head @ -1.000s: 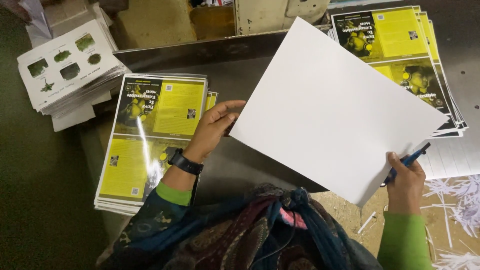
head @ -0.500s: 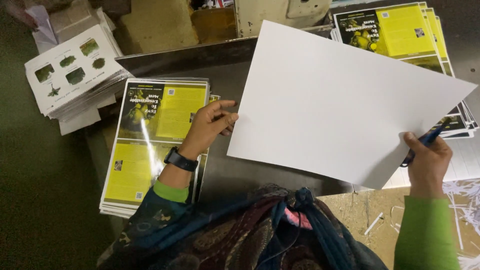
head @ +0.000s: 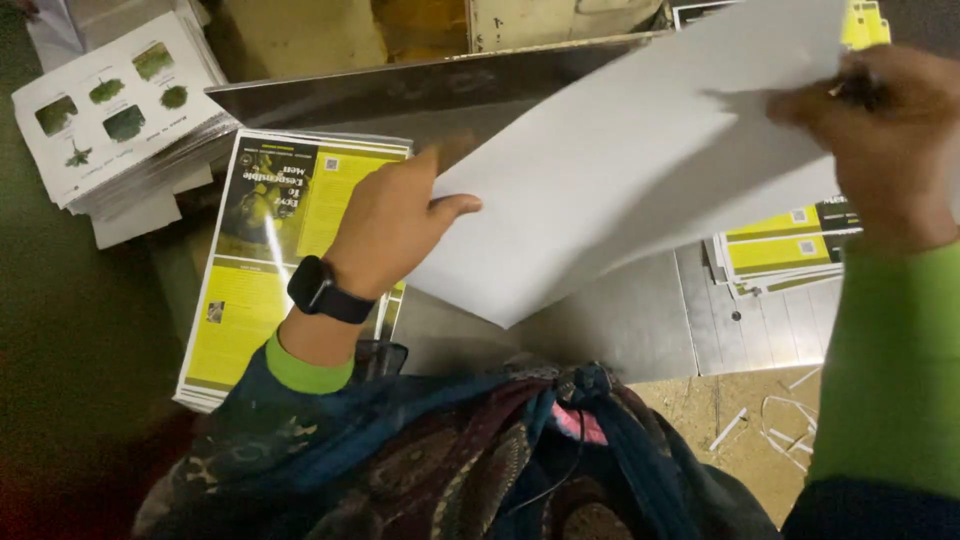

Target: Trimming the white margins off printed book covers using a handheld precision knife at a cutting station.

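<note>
Head view, one item in hand: lg white sheet (head: 640, 170), blank side up, held in the air betw. both hands, tilted, far edge raised toward the right. Left hand (head: 385, 225): closed in a pinch on the sheet's near-left edge, thumb on top, fingers under; black wristwatch (head: 325, 290) and green cuff at the wrist. Right hand (head: 880, 140): closed on the sheet's upper-right part, also gripping a dark pen-like item (head: 850, 90), blurred, kind uncertain. Handling est.: light, thin, flexible; bows where unsupported, creases easily, prob. slick on its coated face; best taken at two opposite edges or corners, as now, to keep it flat. Beneath left hand: stack of yellow-and-black printed sheets (head: 270, 260). Below right hand: second yellow-and-black stack (head: 780, 250), partly covered by the sheet. Beyond left hand, far left: stack of white die-cut cards (head: 110, 110) w. green shapes. Under the sheet: grey metal table (head: 620, 320). Near-right of it: paper offcuts (head: 770, 425) on the floor.
</note>
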